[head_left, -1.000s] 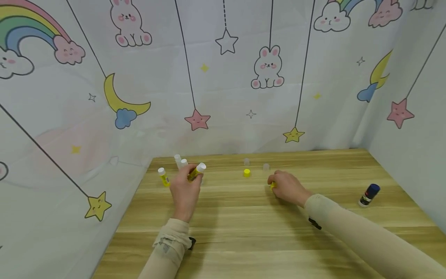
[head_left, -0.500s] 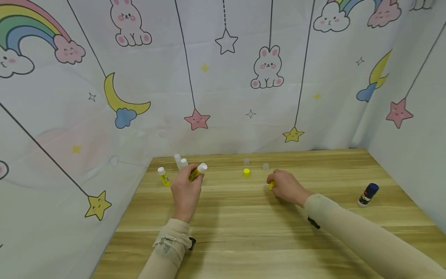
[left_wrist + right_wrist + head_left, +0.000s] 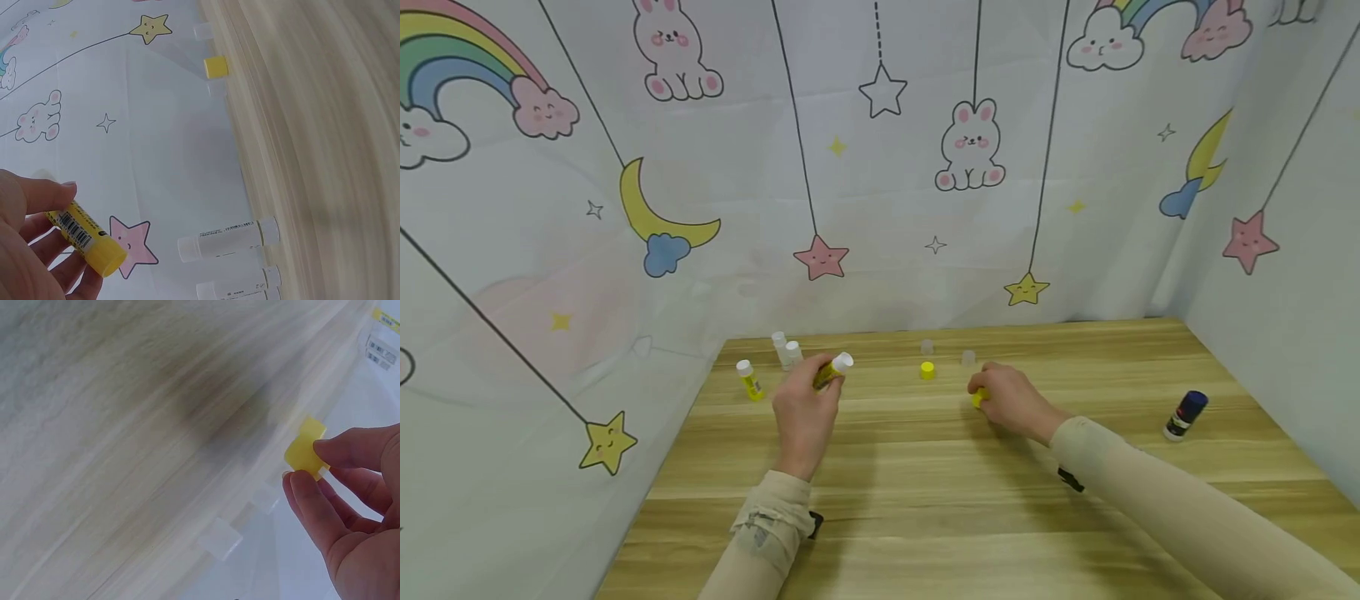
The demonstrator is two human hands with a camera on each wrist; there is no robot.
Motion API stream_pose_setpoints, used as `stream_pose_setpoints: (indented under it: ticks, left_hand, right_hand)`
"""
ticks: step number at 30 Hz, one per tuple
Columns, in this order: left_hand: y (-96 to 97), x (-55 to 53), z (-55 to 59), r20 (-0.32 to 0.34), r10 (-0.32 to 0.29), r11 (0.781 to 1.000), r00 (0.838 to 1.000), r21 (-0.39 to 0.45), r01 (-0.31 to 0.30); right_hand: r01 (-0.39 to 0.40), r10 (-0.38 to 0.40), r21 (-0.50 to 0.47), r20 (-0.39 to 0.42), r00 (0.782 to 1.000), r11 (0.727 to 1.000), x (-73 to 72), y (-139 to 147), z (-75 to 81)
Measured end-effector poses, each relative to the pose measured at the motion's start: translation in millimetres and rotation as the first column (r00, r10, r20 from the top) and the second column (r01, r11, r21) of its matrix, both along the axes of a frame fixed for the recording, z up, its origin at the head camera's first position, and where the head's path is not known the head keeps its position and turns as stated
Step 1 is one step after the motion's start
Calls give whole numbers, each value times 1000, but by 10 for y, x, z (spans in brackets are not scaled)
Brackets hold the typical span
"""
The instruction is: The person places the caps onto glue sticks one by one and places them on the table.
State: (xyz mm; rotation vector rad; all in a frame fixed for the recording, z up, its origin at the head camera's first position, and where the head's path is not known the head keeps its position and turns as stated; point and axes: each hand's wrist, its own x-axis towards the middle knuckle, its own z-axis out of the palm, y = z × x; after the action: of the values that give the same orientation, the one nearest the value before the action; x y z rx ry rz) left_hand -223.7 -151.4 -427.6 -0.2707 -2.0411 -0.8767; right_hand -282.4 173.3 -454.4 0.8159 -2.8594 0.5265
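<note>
My left hand (image 3: 805, 408) grips a yellow glue stick (image 3: 81, 231), tilted, its white end up and to the right in the head view. A barcode shows on its side, and its yellow end points away from the fingers in the left wrist view. With thumb and fingertips my right hand (image 3: 1015, 402) pinches a small yellow cap (image 3: 304, 457) close over the table. Beyond it stands another yellow cap (image 3: 927, 371), with two translucent caps, one behind it (image 3: 927, 347) and one to its right (image 3: 968, 357).
Another yellow glue stick (image 3: 749, 380) stands left of my left hand. Two white glue sticks, one (image 3: 228, 240) nearer in the left wrist view, stand at the back left. A dark blue-capped glue stick (image 3: 1185, 415) is at the right of the wooden table (image 3: 917, 517). A patterned curtain (image 3: 880, 192) hangs behind.
My left hand has shifted slightly right with the glue stick. My right hand, still pinching the yellow cap, has edged slightly left. The head view has turned a little.
</note>
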Motion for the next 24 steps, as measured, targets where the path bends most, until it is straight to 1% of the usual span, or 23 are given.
stream_pose_setpoints:
  ticks: [10,13,17,24]
  left_hand:
    - [76,4,10,9,2,999,1000,-47,-1]
    - [98,-2,6,12,-7,999,1000,-43,7]
    - [127,-14,6,1,-22,999,1000,-37,22]
    - [160,-19,12,-21,-26,998,999,-65,25]
  right_hand:
    - [4,-5,-57,-18,1000,998,80,-42,66]
    - [4,-6,-66,-29,1000,998,105,-52,90]
    - [16,-18,-76,-33,999,997,141,-64,132]
    - [26,-29,-93,-31,999,995,176,-84,189]
